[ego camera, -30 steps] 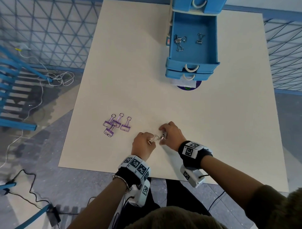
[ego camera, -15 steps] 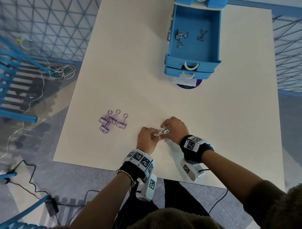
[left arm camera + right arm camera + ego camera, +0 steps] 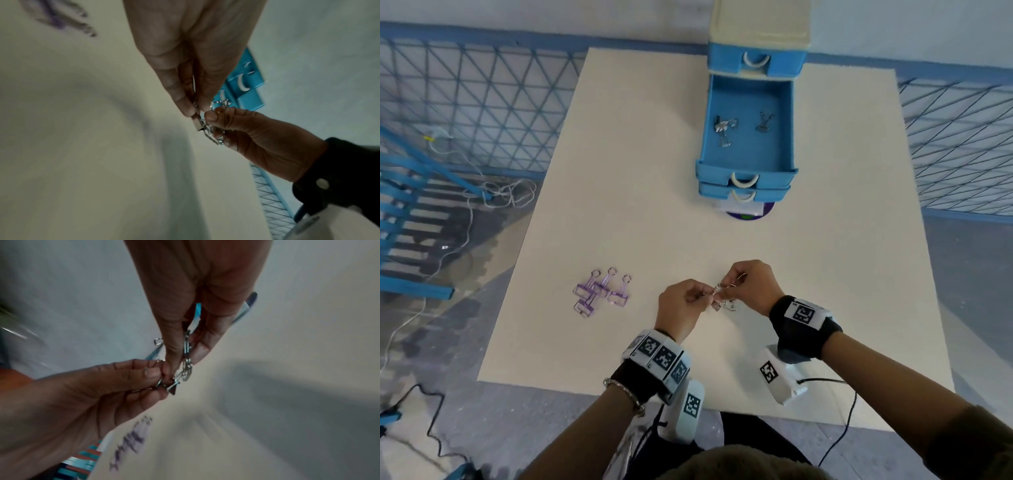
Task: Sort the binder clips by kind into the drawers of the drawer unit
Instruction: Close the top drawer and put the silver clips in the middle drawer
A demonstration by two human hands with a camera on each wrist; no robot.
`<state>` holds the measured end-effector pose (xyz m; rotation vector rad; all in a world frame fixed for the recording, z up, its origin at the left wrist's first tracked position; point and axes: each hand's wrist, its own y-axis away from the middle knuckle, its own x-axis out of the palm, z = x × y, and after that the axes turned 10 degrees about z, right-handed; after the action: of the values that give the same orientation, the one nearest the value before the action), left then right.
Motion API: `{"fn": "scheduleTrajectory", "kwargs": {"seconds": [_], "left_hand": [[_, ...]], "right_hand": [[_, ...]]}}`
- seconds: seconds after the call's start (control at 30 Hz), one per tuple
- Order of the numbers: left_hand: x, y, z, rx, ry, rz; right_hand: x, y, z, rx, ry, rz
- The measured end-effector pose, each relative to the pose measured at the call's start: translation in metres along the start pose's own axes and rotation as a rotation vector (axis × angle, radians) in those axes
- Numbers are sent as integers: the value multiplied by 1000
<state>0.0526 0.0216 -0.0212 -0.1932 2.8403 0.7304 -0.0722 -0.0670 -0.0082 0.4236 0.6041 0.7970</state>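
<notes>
Both hands meet above the near middle of the table, pinching a tangle of silver binder clips (image 3: 722, 297) (image 3: 202, 125) (image 3: 186, 363). My left hand (image 3: 681, 303) holds one clip by thumb and fingertips; my right hand (image 3: 748, 282) pinches another clip hooked into it. Several purple binder clips (image 3: 601, 291) lie on the table to the left of the hands. The blue drawer unit (image 3: 755, 58) stands at the far edge, its middle drawer (image 3: 746, 171) pulled out with three silver clips (image 3: 724, 128) inside.
The cream table top (image 3: 640, 192) ends just in front of my wrists. A lower drawer (image 3: 744, 196) sticks out slightly under the open one. A purple disc (image 3: 751, 216) lies beneath the unit. Blue mesh fencing (image 3: 482, 109) and cables (image 3: 506, 193) lie beyond the left edge.
Both hands have lifted the joined silver clips a little off the table and further from me. The head camera has tilted up, showing the whole drawer unit.
</notes>
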Motion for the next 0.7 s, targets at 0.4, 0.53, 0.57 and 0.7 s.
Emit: {"fn": "scheduleTrajectory", "kwargs": {"seconds": [0.4, 0.53, 0.57, 0.7], "left_hand": [[-37, -88, -179, 318, 70, -149], [-30, -123, -190, 229, 12, -161], [-28, -127, -189, 198, -34, -164], [-29, -118, -184, 184, -293, -190]], "right_hand": [[-155, -29, 125, -376, -73, -337], [-174, -60, 128, -322, -97, -303], [-176, -65, 126, -316, -88, -297], [-183, -72, 106, -296, 5, -277]]}}
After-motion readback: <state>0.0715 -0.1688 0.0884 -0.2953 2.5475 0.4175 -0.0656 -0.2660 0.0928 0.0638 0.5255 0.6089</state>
